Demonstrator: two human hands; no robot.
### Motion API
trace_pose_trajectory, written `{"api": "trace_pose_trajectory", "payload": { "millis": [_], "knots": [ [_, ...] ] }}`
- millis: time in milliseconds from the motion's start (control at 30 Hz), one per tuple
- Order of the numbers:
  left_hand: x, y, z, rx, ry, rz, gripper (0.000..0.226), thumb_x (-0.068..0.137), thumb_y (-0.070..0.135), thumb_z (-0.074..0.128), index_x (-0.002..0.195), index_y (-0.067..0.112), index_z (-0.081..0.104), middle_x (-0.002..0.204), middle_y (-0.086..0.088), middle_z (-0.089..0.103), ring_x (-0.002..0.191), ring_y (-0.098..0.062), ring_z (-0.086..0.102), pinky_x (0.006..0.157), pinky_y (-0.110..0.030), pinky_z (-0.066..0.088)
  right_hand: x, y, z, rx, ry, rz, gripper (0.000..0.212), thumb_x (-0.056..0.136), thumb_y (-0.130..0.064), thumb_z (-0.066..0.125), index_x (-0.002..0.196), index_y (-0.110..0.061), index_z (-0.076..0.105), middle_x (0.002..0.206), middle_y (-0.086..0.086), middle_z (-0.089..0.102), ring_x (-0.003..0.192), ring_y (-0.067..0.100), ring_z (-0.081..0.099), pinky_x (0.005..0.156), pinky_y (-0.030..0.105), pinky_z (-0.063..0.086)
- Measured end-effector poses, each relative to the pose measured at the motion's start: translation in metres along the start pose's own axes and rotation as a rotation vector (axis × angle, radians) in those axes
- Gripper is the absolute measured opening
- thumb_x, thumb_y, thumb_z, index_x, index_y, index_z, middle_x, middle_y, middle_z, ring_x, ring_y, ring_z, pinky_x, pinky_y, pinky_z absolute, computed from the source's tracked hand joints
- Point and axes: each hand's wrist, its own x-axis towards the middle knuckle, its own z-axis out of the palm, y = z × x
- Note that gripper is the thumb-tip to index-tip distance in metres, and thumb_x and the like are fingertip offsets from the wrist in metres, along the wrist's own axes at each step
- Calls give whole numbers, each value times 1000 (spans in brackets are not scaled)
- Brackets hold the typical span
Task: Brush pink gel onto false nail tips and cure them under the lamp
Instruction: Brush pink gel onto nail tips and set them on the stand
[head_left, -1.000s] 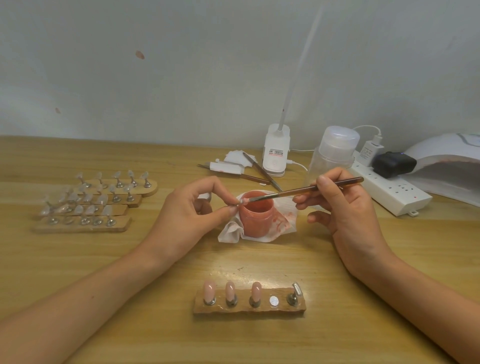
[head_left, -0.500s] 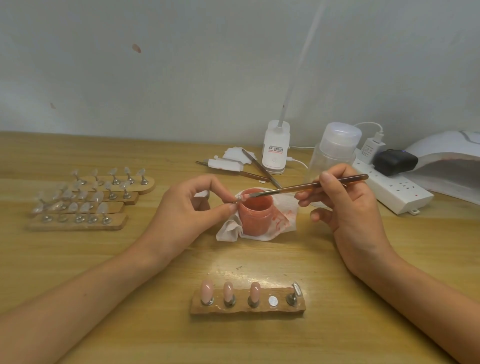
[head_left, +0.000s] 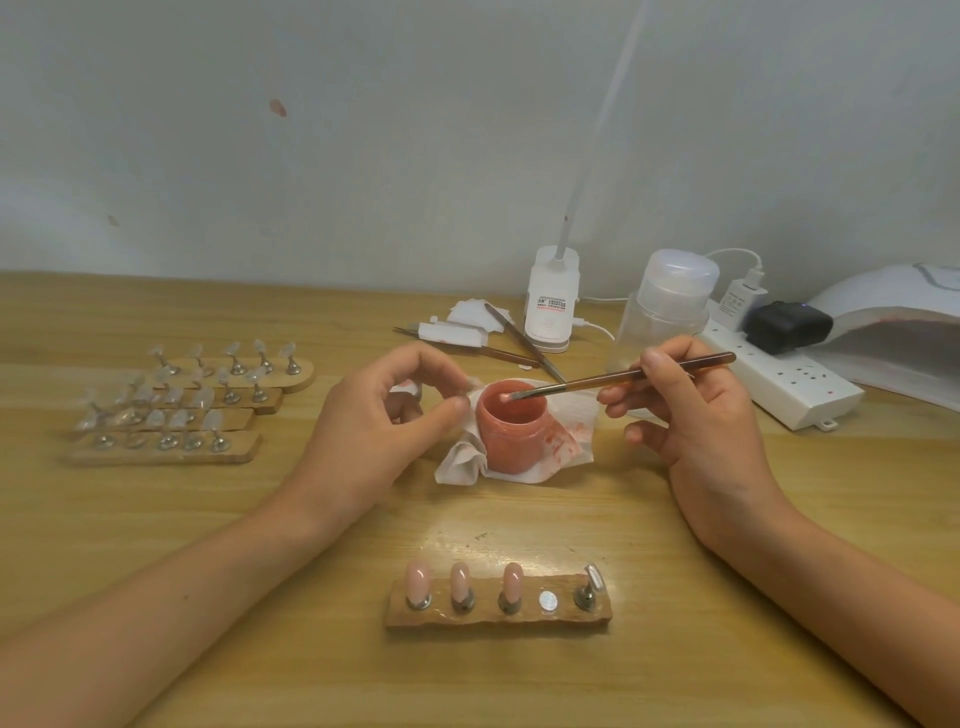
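The right hand's thumb and forefinger pinch the shaft of a slim brown gel brush; the other fingers curl loosely beneath it. The bristle end dips into the open mouth of a pink gel jar, and the handle slants up to the right past the knuckles. The left hand's thumb and forefinger are pressed together on a small clear piece just left of the jar's rim. It looks like a nail tip but is too blurred to be sure. That hand's remaining fingers are bent in behind.

The jar stands on a crumpled white tissue smeared with pink. Nearer the person a wooden holder lies on the wooden table. It carries three pink-coated nail tips upright on metal stands, then a bare round metal disc, then a stand with a clear tip at its right end. Far left, several wooden racks of clear nail tips lie in overlapping rows.

Behind the jar are spare tools, a white clip lamp base and a clear plastic bottle. A white power strip with a black adapter lies to the right, and the white curing lamp sits at the right edge.
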Motion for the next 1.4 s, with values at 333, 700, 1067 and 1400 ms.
{"api": "trace_pose_trajectory", "payload": {
  "millis": [333, 700, 1067, 1400],
  "knots": [
    [1, -1, 0, -17, 87, 10, 16, 94, 11, 61, 89, 26, 64, 94, 8, 72, 55, -5, 51, 51, -12, 41, 0, 0, -1, 28, 13, 10, 15, 100, -22, 51, 86, -17, 55, 70, 4, 71, 64, 10, 66, 48, 18, 48],
    [2, -3, 1, -8, 62, 16, 9, 75, 40, 73, 80, 33, 71, 80, -8, 67, 56, -11, 48, 55, -18, 42, 0, -2, -1, 54, 16, 23, 16, 100, -23, 50, 86, -16, 54, 71, 4, 71, 65, 10, 66, 49, 18, 49],
    [0, -4, 1, 90, 36, 35, 13, 79, 21, 80, 77, 33, 74, 64, 21, 63, 52, -5, 40, 51, -12, 36, -2, -3, 2, 60, -54, 22, 22, 86, -38, 57, 86, -16, 54, 77, 6, 74, 68, 13, 69, 48, 18, 50],
    [3, -3, -1, 100, 28, 26, 13, 81, 21, 78, 79, 33, 75, 52, 19, 53, 51, -4, 37, 50, -13, 32, -1, -1, 2, 45, -32, 54, 20, 86, -34, 58, 87, -14, 54, 77, 8, 75, 67, 14, 70, 47, 18, 51]
  ]
}}
